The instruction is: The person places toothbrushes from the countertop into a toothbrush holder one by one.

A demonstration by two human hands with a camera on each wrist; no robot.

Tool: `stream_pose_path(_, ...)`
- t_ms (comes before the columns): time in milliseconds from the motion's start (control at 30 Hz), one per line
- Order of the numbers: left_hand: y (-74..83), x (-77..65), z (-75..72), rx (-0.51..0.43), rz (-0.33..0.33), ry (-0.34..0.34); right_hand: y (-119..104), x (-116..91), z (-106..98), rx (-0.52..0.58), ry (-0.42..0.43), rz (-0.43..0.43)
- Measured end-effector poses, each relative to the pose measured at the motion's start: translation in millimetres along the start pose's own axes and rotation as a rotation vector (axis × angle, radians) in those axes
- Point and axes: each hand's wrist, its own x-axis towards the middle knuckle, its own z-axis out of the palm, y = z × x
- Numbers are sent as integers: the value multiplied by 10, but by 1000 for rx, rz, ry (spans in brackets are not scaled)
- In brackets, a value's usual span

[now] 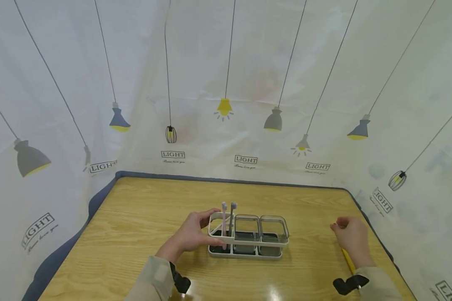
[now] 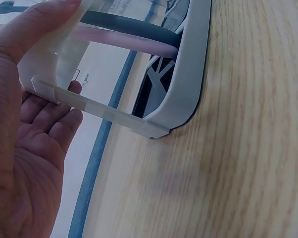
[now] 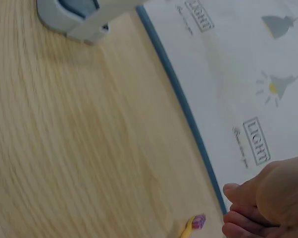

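Note:
A pale toothbrush holder (image 1: 261,242) stands on the table with pink (image 1: 224,219) and dark grey (image 1: 231,219) toothbrushes upright in its left section. Two clear square cups (image 1: 247,228) fill its other sections. My left hand (image 1: 196,232) grips the holder's left end, thumb along the front of the upper rim and fingers round the back. In the left wrist view both brush handles slant down into the dark base. To the right, my right hand (image 1: 351,238) is curled, thumb against the fingers, with nothing between them. Under it lies a yellow toothbrush (image 1: 348,261) with purple bristles (image 3: 199,221).
The wooden table (image 1: 154,200) has a dark blue edging (image 1: 229,181) along its back. White sheeting (image 1: 207,54) printed with hanging lamps rises behind it and on both sides. Each wrist carries a black strap (image 1: 350,285).

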Motion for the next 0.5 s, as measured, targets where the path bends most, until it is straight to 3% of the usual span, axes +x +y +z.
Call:
stream_pose_path(267,-29,41,19,19,12,-14,373,62,47,-91,-17,48)
stream_pose_path(500,-26,43,11,-9,26,-16,415,72,120,-75,-70,91)
